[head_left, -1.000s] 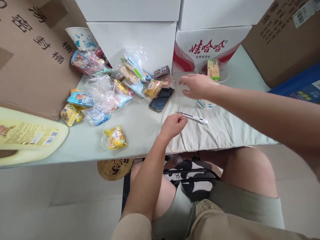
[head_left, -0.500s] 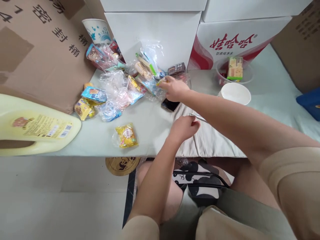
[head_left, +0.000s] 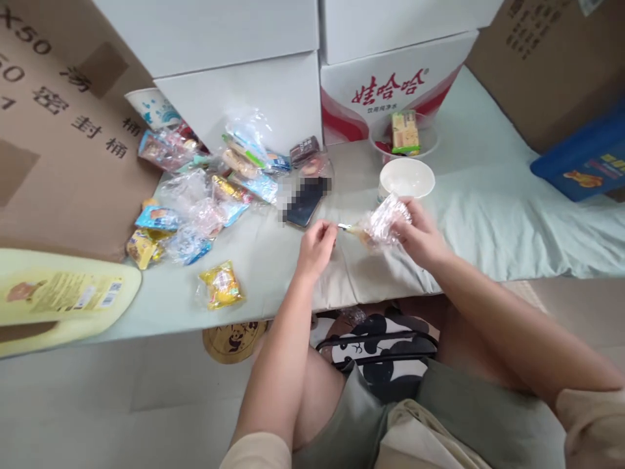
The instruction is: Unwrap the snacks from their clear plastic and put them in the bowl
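Note:
My left hand (head_left: 316, 247) is closed round a slim metal tool (head_left: 344, 227), whose tip points right; its kind is too small to make out. In my right hand (head_left: 420, 234) is a crinkled, clear plastic snack packet (head_left: 383, 221), pinched just in front of the white paper bowl (head_left: 410, 174). The tool's tip lies close to the packet's left end, and I cannot tell whether they touch. Behind my left hand lies a dark phone (head_left: 308, 200), partly blurred out. A yellow snack packet (head_left: 223, 285) rests alone near the table's front edge.
Wrapped snacks and clear wrappers (head_left: 190, 202) are heaped at the left. A clear plastic tub (head_left: 432, 135) with snacks stands behind the bowl. White cartons (head_left: 244, 91) line the back; a pale yellow jug (head_left: 63, 293) lies left, and a blue container (head_left: 581, 156) sits right.
My right hand has come back from the snack heap towards the bowl with the clear snack packet. My left hand has turned the metal tool towards it. The view has swung right.

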The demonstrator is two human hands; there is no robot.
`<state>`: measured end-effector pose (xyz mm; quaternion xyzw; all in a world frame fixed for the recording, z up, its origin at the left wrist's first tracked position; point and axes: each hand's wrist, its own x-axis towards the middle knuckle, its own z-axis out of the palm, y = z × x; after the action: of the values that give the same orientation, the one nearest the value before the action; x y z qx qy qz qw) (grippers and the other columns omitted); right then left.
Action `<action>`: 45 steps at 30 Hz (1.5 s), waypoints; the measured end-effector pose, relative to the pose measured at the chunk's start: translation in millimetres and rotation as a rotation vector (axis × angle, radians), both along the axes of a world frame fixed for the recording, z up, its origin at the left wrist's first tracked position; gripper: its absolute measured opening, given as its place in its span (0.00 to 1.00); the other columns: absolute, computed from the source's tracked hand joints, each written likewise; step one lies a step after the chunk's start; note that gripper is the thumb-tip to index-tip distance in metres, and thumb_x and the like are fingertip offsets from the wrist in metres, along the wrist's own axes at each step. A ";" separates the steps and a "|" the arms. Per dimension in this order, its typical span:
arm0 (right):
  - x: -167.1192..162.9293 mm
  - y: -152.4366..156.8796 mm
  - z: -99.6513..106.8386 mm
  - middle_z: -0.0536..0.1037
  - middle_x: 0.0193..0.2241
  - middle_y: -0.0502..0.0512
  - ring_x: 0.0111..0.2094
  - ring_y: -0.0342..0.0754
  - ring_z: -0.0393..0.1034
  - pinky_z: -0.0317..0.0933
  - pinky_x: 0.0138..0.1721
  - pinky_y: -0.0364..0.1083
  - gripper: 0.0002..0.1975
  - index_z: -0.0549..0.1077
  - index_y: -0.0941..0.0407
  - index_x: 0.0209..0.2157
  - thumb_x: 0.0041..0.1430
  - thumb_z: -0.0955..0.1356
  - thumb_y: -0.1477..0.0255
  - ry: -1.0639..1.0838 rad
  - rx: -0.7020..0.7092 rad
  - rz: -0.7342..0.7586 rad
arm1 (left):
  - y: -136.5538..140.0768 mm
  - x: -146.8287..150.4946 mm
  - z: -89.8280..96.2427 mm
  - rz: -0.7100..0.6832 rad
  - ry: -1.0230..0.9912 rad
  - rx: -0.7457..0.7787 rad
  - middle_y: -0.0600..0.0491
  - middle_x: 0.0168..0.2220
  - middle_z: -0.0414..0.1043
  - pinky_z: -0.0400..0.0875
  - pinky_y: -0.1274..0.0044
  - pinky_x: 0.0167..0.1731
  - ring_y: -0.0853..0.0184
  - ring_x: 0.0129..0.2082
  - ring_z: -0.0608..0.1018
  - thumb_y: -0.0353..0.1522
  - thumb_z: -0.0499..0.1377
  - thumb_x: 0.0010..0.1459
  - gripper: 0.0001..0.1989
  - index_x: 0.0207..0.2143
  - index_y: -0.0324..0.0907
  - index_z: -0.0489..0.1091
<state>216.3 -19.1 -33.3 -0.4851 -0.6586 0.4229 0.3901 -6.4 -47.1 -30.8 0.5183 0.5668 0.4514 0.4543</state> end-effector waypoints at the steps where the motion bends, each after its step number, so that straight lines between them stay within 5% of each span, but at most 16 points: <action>1: 2.9 -5.7 -6.4 0.75 0.42 0.55 0.35 0.50 0.72 0.68 0.34 0.49 0.21 0.64 0.48 0.53 0.62 0.64 0.54 0.081 -0.045 0.012 | 1.4 3.4 -2.1 -0.048 -0.091 -0.023 0.53 0.31 0.71 0.67 0.76 0.34 0.66 0.34 0.74 0.50 0.57 0.59 0.19 0.32 0.43 0.67; 4: 3.4 -11.5 -10.5 0.75 0.43 0.55 0.30 0.46 0.70 0.66 0.32 0.47 0.26 0.66 0.51 0.52 0.55 0.70 0.56 0.146 -0.111 0.073 | 5.4 18.8 -6.8 -0.237 -0.267 -0.122 0.47 0.47 0.75 0.72 0.75 0.39 0.62 0.44 0.78 0.54 0.64 0.51 0.29 0.47 0.44 0.68; 6: 5.2 -8.9 -6.1 0.74 0.46 0.56 0.28 0.44 0.69 0.65 0.30 0.46 0.30 0.65 0.51 0.55 0.54 0.71 0.55 0.124 -0.120 0.096 | 9.0 30.2 -8.7 -0.265 -0.291 -0.178 0.47 0.47 0.76 0.73 0.74 0.41 0.62 0.44 0.79 0.50 0.69 0.46 0.32 0.49 0.43 0.68; 9: 14.8 -3.5 -2.3 0.75 0.43 0.57 0.31 0.47 0.73 0.66 0.35 0.49 0.20 0.69 0.52 0.51 0.64 0.62 0.57 0.064 -0.058 0.008 | 18.5 41.0 -10.3 -0.131 -0.358 -0.189 0.50 0.43 0.77 0.75 0.73 0.42 0.62 0.42 0.80 0.45 0.73 0.42 0.31 0.46 0.44 0.69; 15: 24.5 2.8 -15.8 0.76 0.51 0.66 0.50 0.62 0.68 0.60 0.49 0.57 0.15 0.74 0.56 0.48 0.64 0.65 0.66 -0.624 0.254 0.029 | 37.6 31.7 -4.9 0.161 -0.599 -0.115 0.53 0.43 0.80 0.78 0.68 0.45 0.61 0.45 0.80 0.39 0.72 0.39 0.25 0.41 0.48 0.72; 20: 20.0 3.3 -8.4 0.79 0.45 0.65 0.46 0.59 0.69 0.57 0.42 0.52 0.14 0.74 0.57 0.45 0.69 0.60 0.66 -0.810 0.167 0.102 | 37.6 16.2 8.6 0.301 -0.705 0.030 0.51 0.43 0.80 0.77 0.70 0.41 0.60 0.45 0.80 0.42 0.65 0.45 0.19 0.40 0.45 0.75; 24: 24.9 -3.8 3.6 0.79 0.35 0.60 0.32 0.52 0.69 0.54 0.33 0.47 0.16 0.71 0.58 0.47 0.70 0.58 0.65 -0.605 -0.072 0.043 | 34.9 10.3 9.2 0.367 -0.691 0.098 0.51 0.44 0.79 0.75 0.74 0.40 0.61 0.45 0.79 0.34 0.64 0.41 0.20 0.41 0.46 0.75; 30: 21.3 -14.0 3.9 0.69 0.22 0.50 0.25 0.45 0.62 0.56 0.31 0.45 0.26 0.70 0.56 0.31 0.69 0.52 0.55 -0.045 -0.184 0.146 | 31.5 9.7 -10.9 0.324 -0.481 0.054 0.52 0.43 0.78 0.74 0.76 0.38 0.65 0.40 0.78 0.30 0.69 0.40 0.28 0.47 0.50 0.73; 45: 6.0 -19.0 6.9 0.65 0.22 0.50 0.26 0.45 0.61 0.54 0.33 0.45 0.24 0.66 0.55 0.27 0.68 0.51 0.58 -0.146 -0.198 0.206 | 27.1 12.5 -26.5 0.164 -0.346 0.066 0.52 0.46 0.75 0.73 0.71 0.49 0.59 0.51 0.77 0.34 0.74 0.41 0.32 0.50 0.50 0.69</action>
<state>222.3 -38.1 -26.4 -0.4803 -0.6866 0.4871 0.2462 6.1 -20.0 -57.4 0.3998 0.5055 0.5875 0.4894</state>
